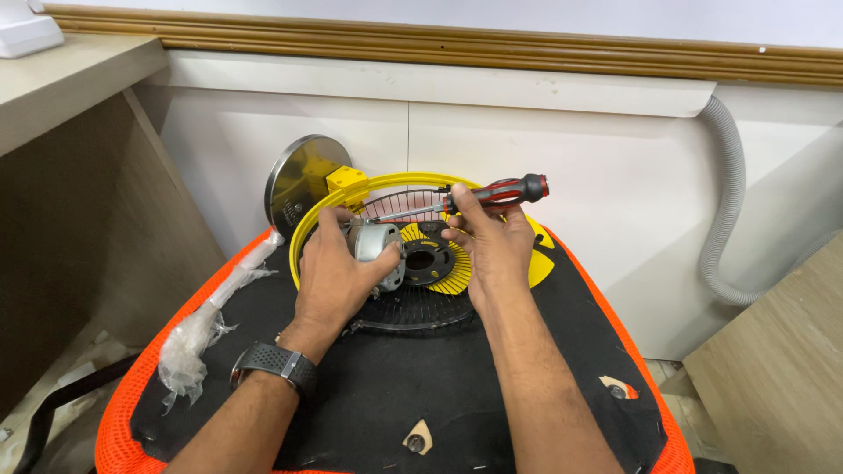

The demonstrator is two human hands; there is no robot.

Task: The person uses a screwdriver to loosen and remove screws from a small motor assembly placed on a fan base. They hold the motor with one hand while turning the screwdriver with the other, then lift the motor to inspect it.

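A crumpled clear plastic wrap point(204, 329) lies well left of the left hand point(338, 272), which is closed around a small silver-grey motor point(376, 248) pressed against a yellow-rimmed wire fan guard point(413, 303) on a black, orange-edged seat point(378, 395). Just right of it, the right hand point(492, 246) grips a red-and-black-handled screwdriver point(479, 197), its shaft angled toward the motor.
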